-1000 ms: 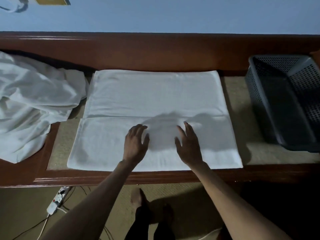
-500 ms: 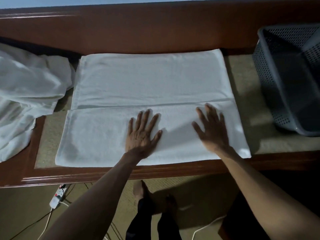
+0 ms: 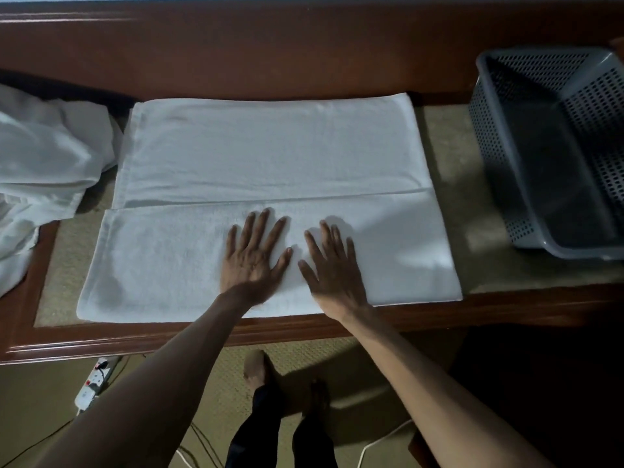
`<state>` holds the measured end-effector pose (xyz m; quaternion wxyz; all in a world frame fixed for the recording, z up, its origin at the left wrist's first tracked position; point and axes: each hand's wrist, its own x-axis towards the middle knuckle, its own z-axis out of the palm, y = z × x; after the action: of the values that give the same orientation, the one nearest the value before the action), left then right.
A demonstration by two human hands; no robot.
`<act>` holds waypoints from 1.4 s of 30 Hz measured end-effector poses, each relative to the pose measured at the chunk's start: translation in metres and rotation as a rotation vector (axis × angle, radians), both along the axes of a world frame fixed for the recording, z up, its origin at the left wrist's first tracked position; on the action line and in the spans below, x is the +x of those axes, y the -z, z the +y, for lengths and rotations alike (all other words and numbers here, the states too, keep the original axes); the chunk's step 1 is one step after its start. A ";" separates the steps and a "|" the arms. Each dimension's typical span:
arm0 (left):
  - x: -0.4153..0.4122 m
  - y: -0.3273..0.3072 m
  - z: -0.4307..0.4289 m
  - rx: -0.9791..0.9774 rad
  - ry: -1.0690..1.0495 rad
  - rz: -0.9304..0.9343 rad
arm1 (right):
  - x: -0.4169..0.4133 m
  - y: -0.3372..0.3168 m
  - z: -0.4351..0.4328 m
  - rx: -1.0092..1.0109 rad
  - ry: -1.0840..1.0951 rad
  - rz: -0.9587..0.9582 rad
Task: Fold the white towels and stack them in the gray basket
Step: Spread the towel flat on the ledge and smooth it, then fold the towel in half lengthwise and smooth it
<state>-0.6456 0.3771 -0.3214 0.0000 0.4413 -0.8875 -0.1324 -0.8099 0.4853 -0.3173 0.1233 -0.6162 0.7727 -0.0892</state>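
A white towel (image 3: 270, 153) lies flat on the wooden table, its near third folded over so that a straight edge runs across its middle. My left hand (image 3: 253, 258) presses flat on the folded near part, fingers spread. Beside it, my right hand (image 3: 332, 265) also lies flat on the towel with straight fingers. A heap of unfolded white towels (image 3: 44, 163) sits at the left end of the table. The gray basket (image 3: 553, 146), perforated and with nothing visible inside, stands at the right end.
The table (image 3: 304, 327) has a raised dark wooden back and a polished front edge. On the floor below lie a white power strip (image 3: 93, 383) with cables, and my feet (image 3: 260, 369) stand just in front of the table.
Both hands slid back toward the towel's middle; the right hand came in from the right part and now lies next to the left hand. The view shifted slightly.
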 end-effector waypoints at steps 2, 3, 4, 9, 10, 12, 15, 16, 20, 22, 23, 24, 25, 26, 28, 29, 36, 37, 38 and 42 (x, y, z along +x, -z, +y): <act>0.000 -0.001 0.001 0.000 0.000 0.000 | -0.024 0.006 0.021 0.014 -0.039 0.075; 0.000 -0.002 0.001 0.000 -0.001 0.000 | -0.038 0.007 0.029 0.027 -0.061 0.097; -0.001 -0.003 0.001 0.003 -0.004 0.001 | -0.053 0.007 0.036 0.044 -0.077 0.114; -0.002 -0.006 0.002 0.010 -0.010 -0.013 | -0.137 0.007 0.067 0.101 0.050 0.139; -0.002 -0.005 0.001 0.012 -0.009 -0.011 | -0.151 0.007 0.072 0.108 0.096 0.132; -0.003 -0.005 0.001 0.014 -0.010 -0.007 | -0.167 0.004 0.076 0.123 0.288 0.079; -0.002 -0.004 0.001 0.007 -0.015 0.003 | -0.157 -0.006 0.058 0.059 0.552 0.056; -0.002 -0.005 0.002 0.007 -0.017 0.005 | -0.143 -0.010 0.045 0.007 0.531 0.072; -0.002 -0.004 0.003 -0.002 -0.026 -0.005 | -0.061 -0.015 -0.022 -0.208 0.272 -0.023; -0.001 -0.003 0.002 -0.006 -0.024 -0.004 | -0.025 -0.004 -0.048 -0.244 0.224 -0.103; 0.000 -0.002 0.002 -0.008 -0.021 -0.005 | -0.014 0.003 -0.057 -0.245 0.222 -0.119; 0.001 -0.001 0.001 -0.009 -0.018 -0.005 | -0.008 0.010 -0.062 -0.234 0.230 -0.118; 0.002 0.000 0.001 -0.005 -0.013 -0.004 | -0.007 0.018 -0.064 -0.216 0.239 -0.097; 0.002 0.001 0.000 0.003 -0.006 -0.001 | -0.009 0.023 -0.064 -0.206 0.245 -0.060; 0.005 0.000 -0.003 0.032 0.024 0.002 | -0.015 0.027 -0.064 -0.197 0.239 0.025; 0.008 0.000 -0.006 0.042 0.045 0.003 | -0.016 0.026 -0.064 -0.185 0.236 0.055; 0.104 -0.007 -0.058 0.035 -0.047 -0.030 | -0.013 0.020 -0.064 -0.140 0.251 0.106; 0.122 -0.008 -0.067 0.038 -0.082 -0.033 | -0.012 0.020 -0.064 -0.129 0.250 0.100; 0.138 -0.009 -0.074 0.041 -0.118 -0.038 | -0.012 0.019 -0.065 -0.115 0.252 0.091; 0.174 -0.013 -0.091 0.057 -0.175 -0.031 | -0.011 0.017 -0.066 -0.058 0.269 0.061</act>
<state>-0.4713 0.2865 -0.3086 -0.0145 0.5191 -0.8413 -0.1504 -0.8208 0.4194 -0.3345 0.0690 -0.5129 0.8488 -0.1083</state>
